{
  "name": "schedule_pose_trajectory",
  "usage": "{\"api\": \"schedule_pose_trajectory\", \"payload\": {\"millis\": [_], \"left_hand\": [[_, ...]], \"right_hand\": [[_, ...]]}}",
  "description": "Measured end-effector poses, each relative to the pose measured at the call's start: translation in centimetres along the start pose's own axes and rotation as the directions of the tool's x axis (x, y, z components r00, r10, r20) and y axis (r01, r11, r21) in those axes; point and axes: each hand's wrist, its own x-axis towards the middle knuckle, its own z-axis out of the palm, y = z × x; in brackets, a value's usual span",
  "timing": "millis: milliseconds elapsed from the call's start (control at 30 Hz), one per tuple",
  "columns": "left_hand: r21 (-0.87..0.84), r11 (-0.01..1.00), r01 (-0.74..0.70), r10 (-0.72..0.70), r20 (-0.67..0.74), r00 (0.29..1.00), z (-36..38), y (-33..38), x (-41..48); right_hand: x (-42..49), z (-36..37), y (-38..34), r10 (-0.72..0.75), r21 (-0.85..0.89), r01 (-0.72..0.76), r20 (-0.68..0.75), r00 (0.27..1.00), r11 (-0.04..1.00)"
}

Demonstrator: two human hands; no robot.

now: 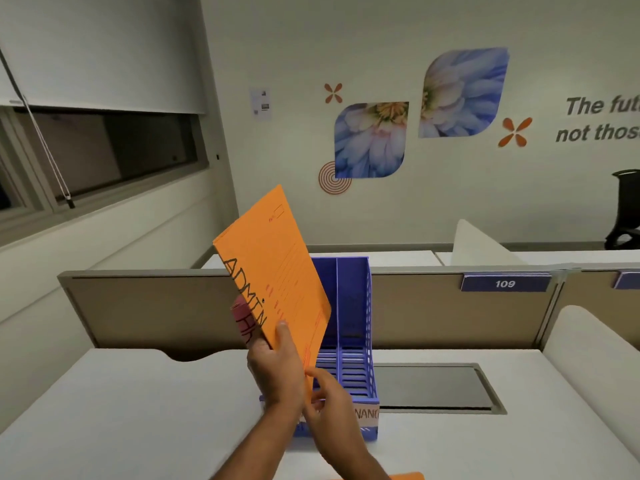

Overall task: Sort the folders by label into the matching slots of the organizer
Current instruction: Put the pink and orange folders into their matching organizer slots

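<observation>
An orange folder (pixel 273 268) marked ADMIN is held up tilted above the desk, in front of the blue slotted organizer (pixel 356 344). My left hand (pixel 277 368) grips its lower edge, thumb on the front. Behind it peeks a pink folder (pixel 242 318) marked HR; whether it stands in a slot or is in my left hand is hidden. My right hand (pixel 329 400) pinches the orange folder's bottom corner, just above the organizer's front lip. A taped label reading part of FINANCE (pixel 367 414) sits on the organizer's front right. The left slots are hidden by the folder and hands.
The organizer stands on a white desk (pixel 138 410) against a tan partition (pixel 450 313) with a 109 tag. A grey cable hatch (pixel 433 388) lies right of the organizer. Another orange folder's edge (pixel 405 476) shows at the bottom. A black chair (pixel 627 209) stands far right.
</observation>
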Motion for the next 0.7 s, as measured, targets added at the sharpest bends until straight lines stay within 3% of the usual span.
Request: {"api": "schedule_pose_trajectory", "payload": {"millis": [267, 700], "left_hand": [[0.121, 0.993, -0.011, 0.006, 0.041, 0.999, 0.9, -2.9, 2.0], [0.300, 0.944, -0.139, 0.045, 0.299, 0.953, 1.4, -4.3, 3.2]], "right_hand": [[4.0, 0.3, 3.8, 0.043, -0.109, -0.043, 0.004, 0.999, 0.993], [5.0, 1.0, 6.4, 0.057, -0.317, -0.047, 0.020, 0.998, 0.947]]}}
